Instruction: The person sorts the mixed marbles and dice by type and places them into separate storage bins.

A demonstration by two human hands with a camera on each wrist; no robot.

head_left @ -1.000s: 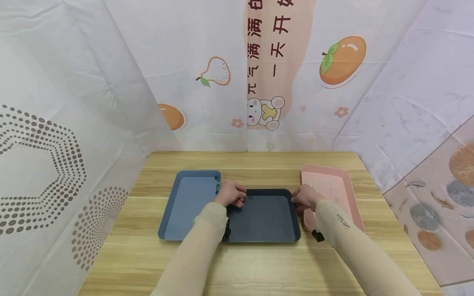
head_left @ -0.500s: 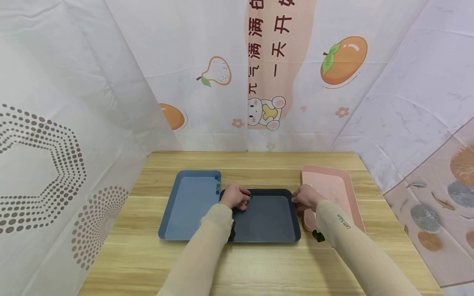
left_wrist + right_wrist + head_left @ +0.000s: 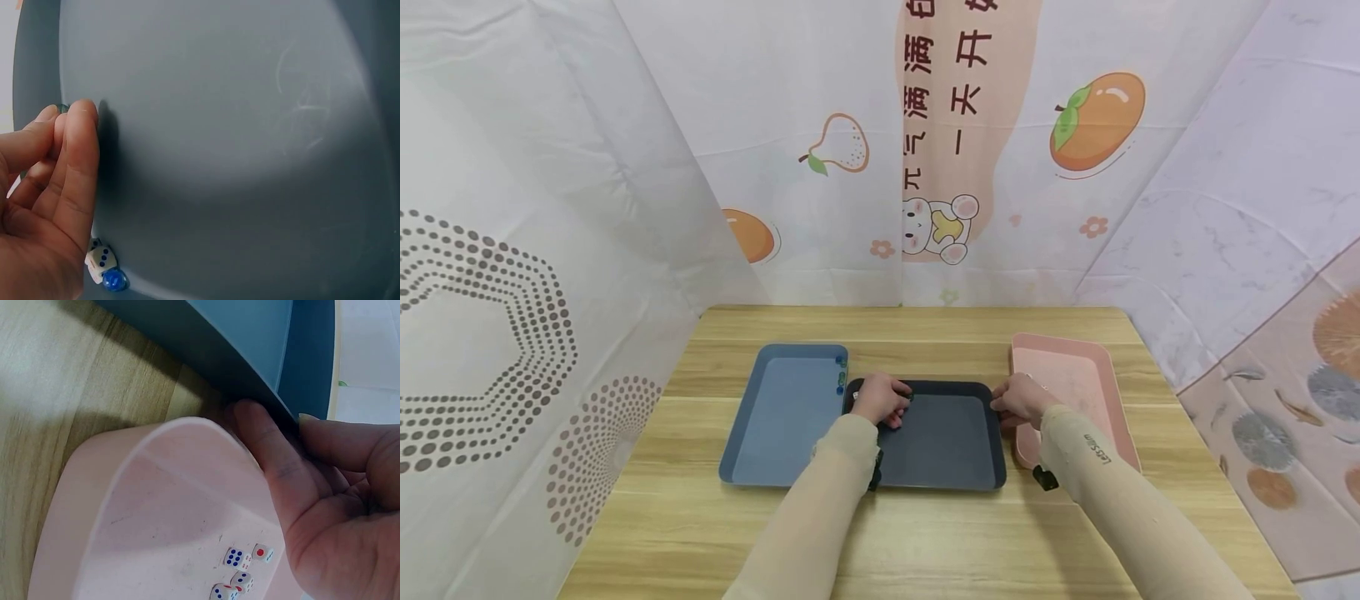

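Note:
My left hand [image 3: 882, 400] is over the far left part of the dark grey tray [image 3: 940, 446]. Its thumb and fingertips pinch a small dark green glass marble [image 3: 62, 108] by the tray's far wall; the fingers cover most of it. Close to that hand's heel, a white die [image 3: 101, 257] and a blue marble [image 3: 114, 279] lie in the tray corner, with another die partly hidden. At the other end, my right hand [image 3: 1021, 398] grips the dark tray's right rim near the far corner, thumb inside and fingers outside.
A blue tray [image 3: 782, 425] stands at the left, with several blue and green marbles [image 3: 841, 379] along its right wall. The pink tray [image 3: 1060, 367] at the right holds several white dice [image 3: 235, 557]. A curtain [image 3: 820, 250] hangs behind the wooden table [image 3: 940, 542].
My left hand has moved right along the dark tray's far wall to the green marble and now pinches it. A white die shows behind that hand. The right hand keeps its place.

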